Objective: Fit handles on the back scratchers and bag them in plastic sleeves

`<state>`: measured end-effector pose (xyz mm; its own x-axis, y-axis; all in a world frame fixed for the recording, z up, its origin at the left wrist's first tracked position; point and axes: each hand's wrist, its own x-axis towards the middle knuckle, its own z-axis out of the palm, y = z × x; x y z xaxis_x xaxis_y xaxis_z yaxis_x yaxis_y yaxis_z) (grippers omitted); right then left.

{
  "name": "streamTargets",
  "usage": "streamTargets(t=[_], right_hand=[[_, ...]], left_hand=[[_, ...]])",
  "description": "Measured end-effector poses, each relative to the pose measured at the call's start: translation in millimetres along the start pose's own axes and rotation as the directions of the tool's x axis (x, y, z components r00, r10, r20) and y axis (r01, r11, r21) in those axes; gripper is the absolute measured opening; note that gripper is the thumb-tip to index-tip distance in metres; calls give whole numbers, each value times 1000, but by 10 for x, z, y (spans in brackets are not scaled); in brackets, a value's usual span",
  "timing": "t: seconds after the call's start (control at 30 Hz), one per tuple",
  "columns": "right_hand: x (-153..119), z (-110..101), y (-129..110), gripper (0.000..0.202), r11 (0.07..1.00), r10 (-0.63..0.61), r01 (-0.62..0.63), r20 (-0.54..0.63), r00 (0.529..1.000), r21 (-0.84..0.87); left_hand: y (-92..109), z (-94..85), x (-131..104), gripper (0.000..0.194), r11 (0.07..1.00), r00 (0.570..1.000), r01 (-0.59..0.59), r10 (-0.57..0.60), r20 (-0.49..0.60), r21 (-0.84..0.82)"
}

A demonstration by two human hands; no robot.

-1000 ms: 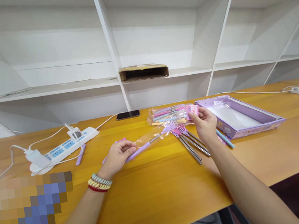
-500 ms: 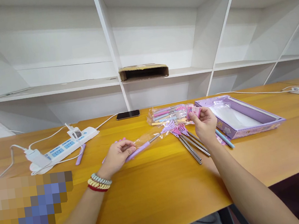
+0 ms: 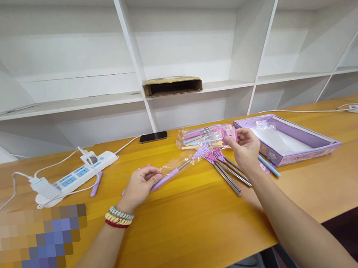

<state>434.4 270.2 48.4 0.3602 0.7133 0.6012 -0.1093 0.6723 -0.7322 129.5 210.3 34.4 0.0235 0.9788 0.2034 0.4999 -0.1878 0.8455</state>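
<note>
My left hand [image 3: 142, 184] is closed around the handle end of a purple back scratcher [image 3: 168, 178], which has a metal shaft and a claw-shaped head. A clear plastic sleeve lies around the shaft and head. Between the thumb and fingers of my right hand [image 3: 245, 145] is a small pink card [image 3: 229, 136]. Below that hand, several pink-headed back scratcher rods [image 3: 230, 175] with bare metal shafts lie fanned out on the table. Behind them sits a pile of plastic-wrapped back scratchers [image 3: 198, 135] in pink, blue and yellow.
An open purple box [image 3: 308, 152] stands at right, a blue tube [image 3: 269, 166] beside it. On the left are a white power strip [image 3: 82, 172] with plugs and cables, and a purple tube [image 3: 96, 185]. A phone [image 3: 153, 137] lies at the back; a cardboard box [image 3: 171, 81] sits on the shelf.
My right hand has turned the pink card slightly, so it faces me more squarely and sits a little further left. My left hand and the purple back scratcher have stayed almost still.
</note>
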Motion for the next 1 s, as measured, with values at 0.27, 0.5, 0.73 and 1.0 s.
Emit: streamTargets(t=[0.27, 0.5, 0.73, 1.0], right_hand=[[1, 9, -18, 32, 999, 18, -17, -18, 1000, 27], [-108, 96, -82, 33, 993, 81, -91, 132, 988, 74], [-223, 201, -191, 32, 990, 116, -129, 189, 975, 56], [-241, 201, -248, 31, 991, 86, -100, 147, 985, 88]], left_hand=[[57, -8, -5, 22, 1000, 984, -3, 0, 180, 14], [101, 6, -91, 22, 990, 878, 28, -92, 471, 141], [512, 327, -16, 37, 942, 991, -118, 93, 94, 314], [1252, 948, 238, 56, 837, 897, -417, 442, 10, 354]])
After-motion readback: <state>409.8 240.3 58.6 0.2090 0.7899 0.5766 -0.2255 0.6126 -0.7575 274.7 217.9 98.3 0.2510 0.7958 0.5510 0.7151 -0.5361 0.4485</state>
